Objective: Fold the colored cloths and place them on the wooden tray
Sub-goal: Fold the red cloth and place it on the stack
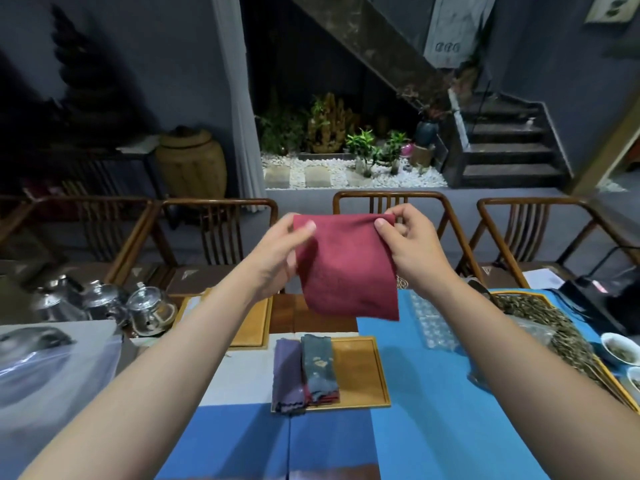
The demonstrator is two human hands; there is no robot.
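A red cloth (346, 268) hangs in the air above the table, held up by its top edge. My left hand (277, 258) pinches its top left corner and my right hand (412, 251) pinches its top right corner. Below it lies the wooden tray (360, 372). On the tray's left part rest a folded purple cloth (288, 375) and a folded dark teal cloth (319, 367), side by side, with a red edge showing under the teal one.
A second wooden tray (249, 323) lies further back left. Glass teapots (149, 308) stand at the left. A clear plastic mould (431, 322), a tray of dried leaves (550, 327) and small bowls (620, 351) sit to the right. Wooden chairs (391, 206) line the far side.
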